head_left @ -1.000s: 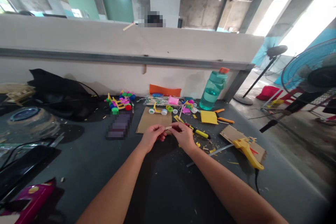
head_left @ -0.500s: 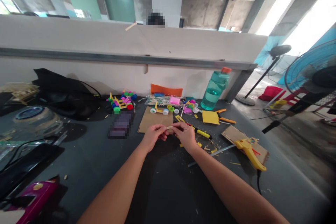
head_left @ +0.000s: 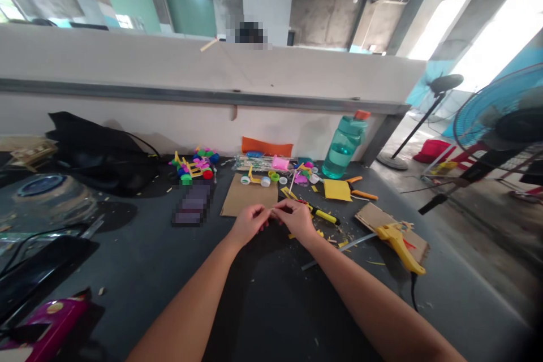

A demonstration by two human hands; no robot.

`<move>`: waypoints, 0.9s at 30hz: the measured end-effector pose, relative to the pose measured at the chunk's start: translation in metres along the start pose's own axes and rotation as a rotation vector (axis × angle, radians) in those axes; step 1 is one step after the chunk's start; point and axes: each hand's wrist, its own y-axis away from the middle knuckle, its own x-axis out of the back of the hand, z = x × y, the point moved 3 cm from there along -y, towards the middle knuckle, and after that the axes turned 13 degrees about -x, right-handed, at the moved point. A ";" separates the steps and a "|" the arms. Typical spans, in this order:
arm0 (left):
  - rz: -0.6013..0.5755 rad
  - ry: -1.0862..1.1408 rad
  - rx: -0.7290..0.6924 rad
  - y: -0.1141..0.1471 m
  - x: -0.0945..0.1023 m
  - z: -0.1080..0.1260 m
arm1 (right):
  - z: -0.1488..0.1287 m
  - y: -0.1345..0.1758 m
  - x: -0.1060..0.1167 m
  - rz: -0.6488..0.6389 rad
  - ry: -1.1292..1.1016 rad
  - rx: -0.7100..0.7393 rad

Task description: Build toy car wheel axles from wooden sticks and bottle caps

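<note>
My left hand (head_left: 249,223) and my right hand (head_left: 297,219) meet over the front edge of a cardboard sheet (head_left: 237,198). Fingertips of both pinch a short pale wooden stick (head_left: 272,210), nearly hidden between them. On the cardboard behind them stands a small yellow model (head_left: 254,180) with white caps as wheels. Green and white bottle caps (head_left: 282,180) lie beside it. Just past my right hand are a yellow utility knife (head_left: 326,216) and scattered yellow scraps (head_left: 319,234).
A yellow glue gun (head_left: 396,242) rests on cardboard at the right, its cord trailing forward. Behind stand a teal bottle (head_left: 341,150), orange-handled pliers (head_left: 360,194) and a yellow pad (head_left: 337,190). At left are a phone (head_left: 193,203), colourful models (head_left: 195,168) and a large clear container (head_left: 51,201).
My hands have drawn closer together, so less of the stick shows between the fingertips. The whole view has shifted slightly; the things on the table stay in place.
</note>
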 end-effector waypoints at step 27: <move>0.082 -0.323 -0.124 0.002 -0.011 0.013 | -0.012 0.020 0.094 0.047 1.020 -0.311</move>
